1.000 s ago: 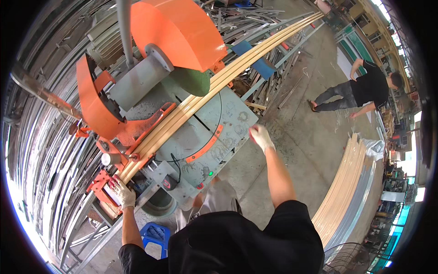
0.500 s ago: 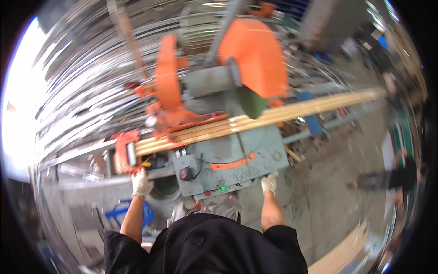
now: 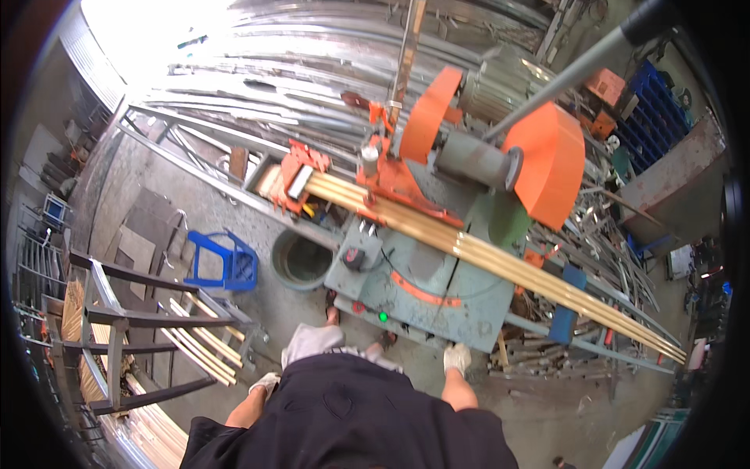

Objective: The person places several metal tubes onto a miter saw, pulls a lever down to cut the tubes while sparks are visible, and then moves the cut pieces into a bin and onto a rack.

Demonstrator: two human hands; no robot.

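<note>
standing at the saw (image 3: pixel 469 156), we look down past our dark shirt to two gloved hands held low at our sides. left hand (image 3: pixel 266 384) hangs by the hip, nearest the rack (image 3: pixel 117 328) that carries cut gold strips (image 3: pixel 199 344); it touches nothing, and we cannot tell whether its grip is open or curled. right hand (image 3: pixel 457 358) sits just off the front edge of the grey-green tabletop (image 3: pixel 422 289), near but apart from it, its grip loosely closed on nothing we can see. a bundle of long gold profiles (image 3: pixel 484 254) lies across the tabletop, running from the orange clamp (image 3: pixel 301 184) at upper left, under the orange blade guard (image 3: pixel 547 160), and out to the lower right over a support rail. the saw head appears raised, its grey handle (image 3: pixel 578 66) slanting up and away from us. a green lamp (image 3: pixel 383 316) shows on the tabletop front. a blue stool (image 3: pixel 223 262) and a round bin (image 3: pixel 301 262) stand on the floor to our left. we judge the step to be a pause between cuts: stock loaded, neither hand on the work. a further cut would call for one hand steadying the profiles well clear of the blade line and the other raised to the handle.
</note>
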